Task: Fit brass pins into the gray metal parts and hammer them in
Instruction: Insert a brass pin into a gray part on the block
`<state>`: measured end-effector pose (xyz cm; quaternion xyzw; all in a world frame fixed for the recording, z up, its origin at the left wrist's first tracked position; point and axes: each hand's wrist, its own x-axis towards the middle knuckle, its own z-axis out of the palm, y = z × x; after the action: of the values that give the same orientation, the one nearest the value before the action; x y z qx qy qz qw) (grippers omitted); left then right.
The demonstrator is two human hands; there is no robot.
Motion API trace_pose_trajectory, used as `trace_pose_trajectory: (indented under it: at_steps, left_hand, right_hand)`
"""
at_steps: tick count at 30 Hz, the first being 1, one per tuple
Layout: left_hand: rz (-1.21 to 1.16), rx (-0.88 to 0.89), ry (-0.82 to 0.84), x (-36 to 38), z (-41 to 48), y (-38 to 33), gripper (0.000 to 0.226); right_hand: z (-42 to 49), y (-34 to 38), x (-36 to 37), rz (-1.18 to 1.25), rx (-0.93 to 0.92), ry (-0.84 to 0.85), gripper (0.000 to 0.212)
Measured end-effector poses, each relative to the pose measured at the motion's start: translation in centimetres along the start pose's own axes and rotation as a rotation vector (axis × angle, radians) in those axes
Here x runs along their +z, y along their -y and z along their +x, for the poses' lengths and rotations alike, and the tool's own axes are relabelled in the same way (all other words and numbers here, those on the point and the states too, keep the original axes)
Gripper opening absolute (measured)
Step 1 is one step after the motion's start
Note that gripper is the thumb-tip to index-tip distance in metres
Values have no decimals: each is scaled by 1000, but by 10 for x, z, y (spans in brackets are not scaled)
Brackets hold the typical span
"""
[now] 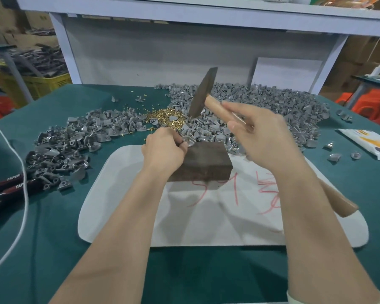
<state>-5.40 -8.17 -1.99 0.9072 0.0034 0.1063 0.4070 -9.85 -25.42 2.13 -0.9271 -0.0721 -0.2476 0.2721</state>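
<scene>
Gray metal part (185, 145): small piece, pinched by curled fingers of left hand (162, 150), set at far-left corner of dark rectangular block (204, 163).
Brass pins (165, 118): small golden heap, just beyond that grip, ringed by piled gray parts (272, 106).
Wooden-handled hammer (215, 106): handle gripped by right hand (266, 137), dark head raised over pile.

1 head-worn view
It looks forward and down (wide-angle), close over the left hand (162, 148) and right hand (266, 137) above the tabletop (53, 249).
</scene>
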Motion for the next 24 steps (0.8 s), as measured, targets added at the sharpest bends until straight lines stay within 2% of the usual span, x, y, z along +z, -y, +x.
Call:
trace_pose_trajectory:
  at_steps: [4,6,10,14,15,17,20,21,24]
  left_hand:
    - [3,1,15,0,2,1,9]
    - [2,3,10,0,1,1,11]
    - [-11,1,3,1,2,2,12]
    - [-9,5,22,1,3,2,10]
    - [-11,3,22,1,3,2,10]
    - [-2,8,18,1,2,2,10]
    - [-4,14,3,1,1,2,15]
    - [-6,14,0,1,1,2,16]
    - [-3,12,16,1,1,2,12]
  right_hand:
    - [-3,2,2,-101,4,220,39]
    - [-5,4,3,-102,9,192,40]
    - [-3,5,-1,-53,-4,15,40]
    - [-4,4,-2,-104,12,250,40]
    - [-5,4,-1,-114,27,265,40]
    - [-6,6,1,-114,39,204,40]
    - [-5,6,-1,-51,-4,-4,40]
    - [-4,5,-3,-27,-15,-6,40]
    - [-3,4,0,-89,-15,224,38]
